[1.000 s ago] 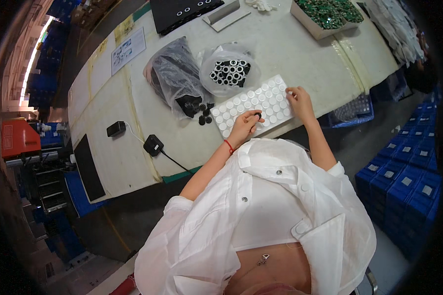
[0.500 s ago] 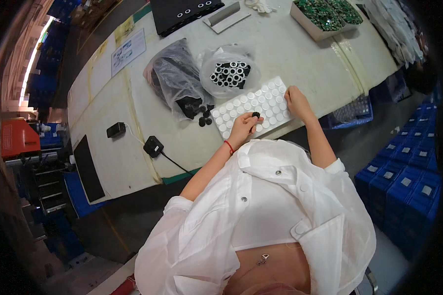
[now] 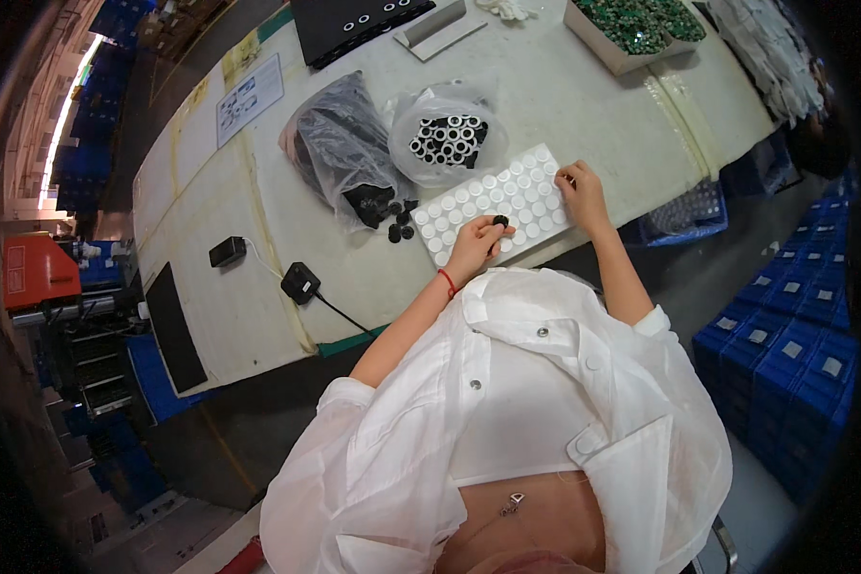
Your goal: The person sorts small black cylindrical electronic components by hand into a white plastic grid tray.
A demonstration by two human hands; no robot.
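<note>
My left hand point(image 3: 474, 248) is over the near side of a white tray and grips a small black round piece point(image 3: 500, 221) between thumb and fingers; whether more pieces sit in the palm is hidden. The white tray point(image 3: 548, 155) carries rows of round white discs point(image 3: 489, 182). At its right end my right hand point(image 3: 584, 195) is closed, fingertips bent down by the outermost discs; what they hold, if anything, cannot be made out. Several loose black round pieces point(image 3: 395, 232) lie left of the tray, by the mouth of a clear plastic bag point(image 3: 340, 143) of black parts.
Behind the tray stands an open plastic bag point(image 3: 411, 143) of black-and-white rings. A box of green circuit boards point(image 3: 617, 59) is at the far right. A black adapter point(image 3: 299, 283) with a cable and a small black box point(image 3: 227, 252) lie at left. Blue crates point(image 3: 784, 354) stand right.
My right hand's fingers have shifted slightly at the tray's right end. My left hand stays nearly in place, with the black piece still in its fingers.
</note>
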